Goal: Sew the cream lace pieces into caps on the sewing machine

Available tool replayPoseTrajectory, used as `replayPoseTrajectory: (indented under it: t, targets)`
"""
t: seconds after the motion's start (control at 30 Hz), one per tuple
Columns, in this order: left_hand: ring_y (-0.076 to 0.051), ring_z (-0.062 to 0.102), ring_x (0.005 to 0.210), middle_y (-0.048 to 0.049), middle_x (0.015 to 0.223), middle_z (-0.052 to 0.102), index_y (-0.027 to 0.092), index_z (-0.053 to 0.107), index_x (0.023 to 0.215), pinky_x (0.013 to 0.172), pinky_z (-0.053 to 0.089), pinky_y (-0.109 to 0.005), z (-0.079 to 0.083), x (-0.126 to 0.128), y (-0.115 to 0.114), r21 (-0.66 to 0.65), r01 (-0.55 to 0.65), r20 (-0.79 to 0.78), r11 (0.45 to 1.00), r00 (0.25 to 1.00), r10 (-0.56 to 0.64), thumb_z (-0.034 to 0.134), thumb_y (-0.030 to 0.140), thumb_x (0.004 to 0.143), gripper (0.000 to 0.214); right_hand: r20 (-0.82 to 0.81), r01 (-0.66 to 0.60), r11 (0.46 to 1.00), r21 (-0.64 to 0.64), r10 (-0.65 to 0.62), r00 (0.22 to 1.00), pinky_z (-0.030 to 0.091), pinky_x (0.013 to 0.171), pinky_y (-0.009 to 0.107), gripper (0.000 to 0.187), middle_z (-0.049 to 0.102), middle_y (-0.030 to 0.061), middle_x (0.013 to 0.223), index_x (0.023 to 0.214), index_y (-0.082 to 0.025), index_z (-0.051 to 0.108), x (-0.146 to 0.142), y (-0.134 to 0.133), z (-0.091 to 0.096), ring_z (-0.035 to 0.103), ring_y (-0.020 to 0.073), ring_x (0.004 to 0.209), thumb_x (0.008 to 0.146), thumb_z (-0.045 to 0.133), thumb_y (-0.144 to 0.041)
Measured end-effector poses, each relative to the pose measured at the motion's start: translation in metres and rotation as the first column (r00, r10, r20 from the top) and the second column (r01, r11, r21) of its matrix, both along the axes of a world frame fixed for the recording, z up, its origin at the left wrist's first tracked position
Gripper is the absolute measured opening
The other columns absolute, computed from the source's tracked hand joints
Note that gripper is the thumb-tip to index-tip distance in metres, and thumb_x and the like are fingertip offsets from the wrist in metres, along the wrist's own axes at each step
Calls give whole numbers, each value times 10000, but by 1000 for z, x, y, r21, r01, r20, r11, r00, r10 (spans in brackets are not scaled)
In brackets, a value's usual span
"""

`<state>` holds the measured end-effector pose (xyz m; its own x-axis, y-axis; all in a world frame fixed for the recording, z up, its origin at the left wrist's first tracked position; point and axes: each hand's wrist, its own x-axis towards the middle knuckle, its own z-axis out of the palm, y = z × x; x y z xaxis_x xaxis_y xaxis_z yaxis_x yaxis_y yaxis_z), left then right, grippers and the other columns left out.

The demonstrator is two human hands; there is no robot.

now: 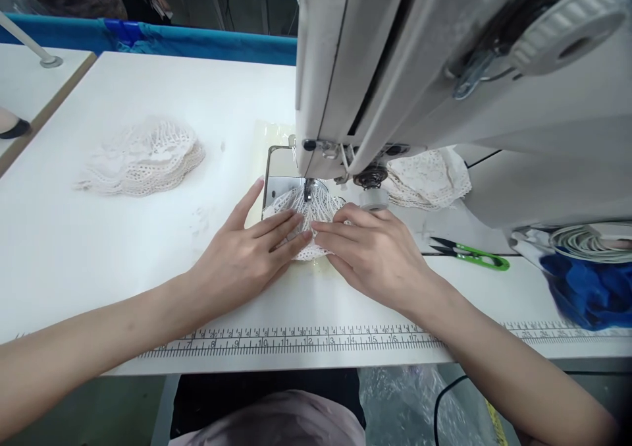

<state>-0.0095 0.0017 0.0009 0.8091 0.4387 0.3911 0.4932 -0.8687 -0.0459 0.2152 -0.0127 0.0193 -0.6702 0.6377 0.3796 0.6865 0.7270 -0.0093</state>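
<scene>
A piece of white lace (310, 251) lies gathered under the presser foot (308, 189) of a sewing machine (336, 103), its folds fanning toward me. My left hand (249, 251) rests flat on the lace's left side, fingers stretched and thumb spread away toward the metal needle plate (284, 163). On the right side of the lace, my right hand (378, 251) presses down with extended fingers, the index bent and the thumb apart. Both sets of fingertips almost meet just in front of the foot. The needle tip is hard to make out.
Stacked lace pieces (148, 159) lie on the left of the white table (148, 255); another lace pile (429, 179) sits behind the foot's right. Green thread snips (476, 257) rest at right, near blue cloth (582, 288). A printed ruler (296, 342) runs along the front edge.
</scene>
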Motion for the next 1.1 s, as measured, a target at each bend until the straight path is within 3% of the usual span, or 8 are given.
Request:
replayPoseTrajectory:
  t: [0.17,0.43,0.73,0.9,1.03,1.1]
  targets:
    - [-261,632,1169,-100,1224,678,180,604,1265,1179,163,-698,-1,2,7,-27,-10,35,1000,999,11,505,176,965,316,15,21,999,36,-21,1000,346,690,332,233,756,26,893,872,-165,713,1,5,-6,602,171,843,928,502,-84]
    - [-267,637,1160,-87,1225,679,215,622,1258,1173,45,-726,-5,7,18,-83,-56,80,995,995,63,504,189,963,318,0,43,995,95,-43,999,363,685,319,229,761,44,930,905,-158,703,1,14,-14,613,181,867,933,495,-65]
    - [-257,634,1163,-65,1229,680,247,620,1233,1156,102,-744,-9,8,29,-82,-88,100,993,990,96,460,216,983,298,50,127,986,109,-133,990,398,759,341,273,765,47,848,1011,-172,703,4,22,-19,639,212,920,894,504,-26]
    - [-226,637,1097,-44,1162,697,248,653,1187,1157,298,-586,-6,8,27,-125,-102,117,987,986,117,509,210,944,286,-42,108,993,49,-106,993,423,783,344,211,766,34,937,973,-199,722,0,18,-18,650,208,898,940,519,-153]
    - [-245,606,1030,-78,1090,671,217,702,1116,1011,445,-494,6,10,40,-303,-90,89,949,989,122,553,258,914,254,-199,178,984,-24,-179,964,434,702,289,248,750,16,814,990,-210,740,-1,20,-22,646,158,745,976,493,-205]
    - [-221,618,956,-71,1045,665,214,741,1003,920,493,-427,12,11,51,-445,-49,103,894,989,106,535,301,930,235,-261,255,965,-59,-262,929,427,662,273,248,739,11,795,987,-220,748,-2,22,-25,627,145,687,983,507,-280]
